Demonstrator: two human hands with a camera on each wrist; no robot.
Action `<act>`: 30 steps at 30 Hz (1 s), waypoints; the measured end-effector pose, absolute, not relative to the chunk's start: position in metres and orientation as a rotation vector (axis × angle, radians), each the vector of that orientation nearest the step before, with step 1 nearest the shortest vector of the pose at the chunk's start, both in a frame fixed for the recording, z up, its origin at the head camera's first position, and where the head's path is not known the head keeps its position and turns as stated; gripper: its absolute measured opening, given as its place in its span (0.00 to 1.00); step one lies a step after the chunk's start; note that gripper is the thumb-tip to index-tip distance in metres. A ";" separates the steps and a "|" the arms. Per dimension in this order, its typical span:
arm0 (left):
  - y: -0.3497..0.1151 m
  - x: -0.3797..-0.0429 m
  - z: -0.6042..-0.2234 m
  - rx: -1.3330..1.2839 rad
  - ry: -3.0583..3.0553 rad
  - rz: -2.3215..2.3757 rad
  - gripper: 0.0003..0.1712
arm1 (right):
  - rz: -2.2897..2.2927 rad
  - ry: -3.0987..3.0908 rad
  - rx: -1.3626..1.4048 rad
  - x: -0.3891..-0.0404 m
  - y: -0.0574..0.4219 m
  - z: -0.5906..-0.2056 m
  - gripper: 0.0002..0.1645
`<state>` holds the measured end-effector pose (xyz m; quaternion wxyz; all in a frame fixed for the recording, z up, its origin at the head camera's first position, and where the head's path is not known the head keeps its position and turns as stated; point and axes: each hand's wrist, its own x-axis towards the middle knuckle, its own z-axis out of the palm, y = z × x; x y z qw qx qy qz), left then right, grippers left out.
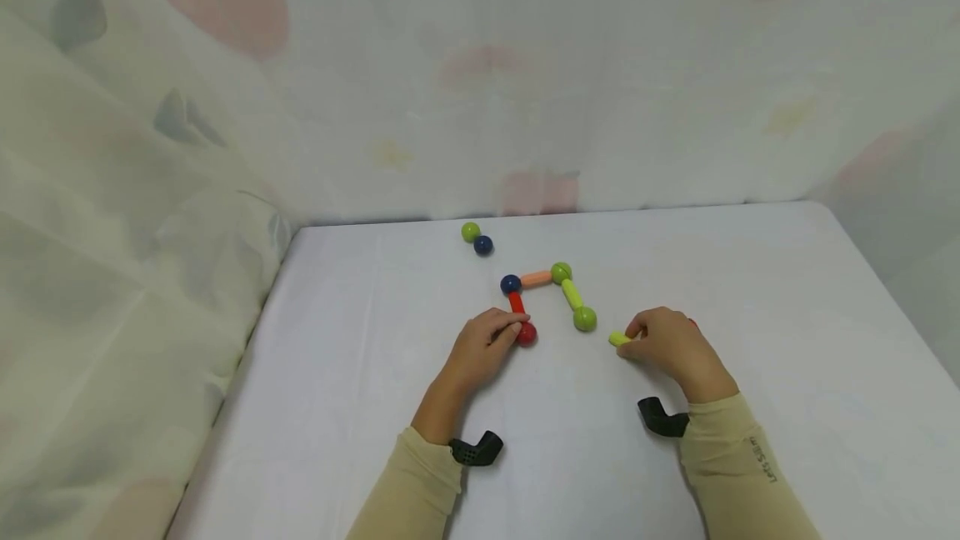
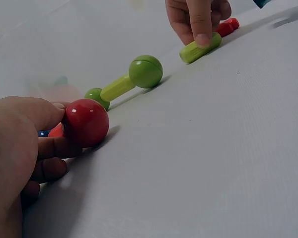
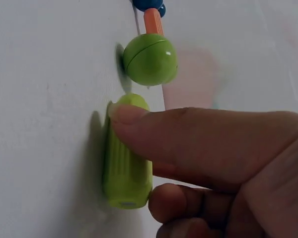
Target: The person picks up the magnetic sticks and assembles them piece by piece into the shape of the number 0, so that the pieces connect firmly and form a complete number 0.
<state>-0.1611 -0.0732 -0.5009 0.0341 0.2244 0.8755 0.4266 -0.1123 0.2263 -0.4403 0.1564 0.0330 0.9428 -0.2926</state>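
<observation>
Left hand (image 1: pixel 480 346) pinches glossy red ball (image 1: pixel 527 334) ending the multicoloured ball-and-rod chain (image 1: pixel 536 279); right hand (image 1: pixel 670 346) pinches ribbed lime-green rod (image 1: pixel 618 339), 4 o'clock from the chain's glossy green end ball (image 1: pixel 585 319). Risk: an off-angle bump could swing or split the chain. Right beige fabric sleeve (image 1: pixel 727 461) reads "Let's Slim", apparently.

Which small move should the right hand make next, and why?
Probably the right hand should bring the yellow-green rod to the nearest green ball. It pinches this rod, and the head view shows a gap between rod and ball. That ball ends one side of the chain, while the left hand holds the red ball at the other.
</observation>
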 end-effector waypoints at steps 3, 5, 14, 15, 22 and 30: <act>-0.071 -0.161 -0.502 0.687 2.683 1.318 0.16 | -0.830 2.673 0.071 -0.112 0.224 -0.442 0.17; -0.070 -0.160 -0.503 0.684 2.676 1.318 0.16 | -0.833 2.661 0.046 -0.110 0.221 -0.445 0.15; -0.068 -0.160 -0.503 0.694 2.679 1.311 0.15 | -1.026 2.625 -0.053 -0.106 0.165 -0.456 0.12; -0.067 -0.160 -0.503 0.702 2.680 1.314 0.15 | -1.062 2.622 -0.053 -0.105 0.158 -0.458 0.13; -0.065 -0.160 -0.504 0.730 2.682 1.297 0.15 | -1.183 2.664 -0.013 -0.104 0.128 -0.466 0.10; -0.066 -0.160 -0.504 0.720 2.716 1.294 0.15 | -1.213 2.694 0.011 -0.104 0.122 -0.469 0.12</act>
